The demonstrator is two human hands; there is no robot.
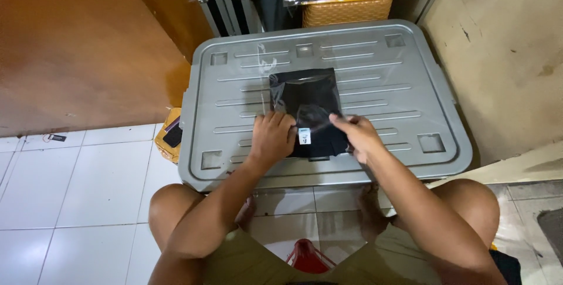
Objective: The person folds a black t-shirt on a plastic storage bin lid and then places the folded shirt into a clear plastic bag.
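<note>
Pressing flat, the left hand pins the near left corner of a folded black garment in its clear bag, while the right hand pinches the bag's near right edge. Both lie mid-lid on a grey bin lid, bare ribbed plastic around.

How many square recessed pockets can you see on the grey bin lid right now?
5: on the grey lid, far-left corner, far middle, far-right corner, near-left, near-right. The hands and black packet may hide another.
</note>
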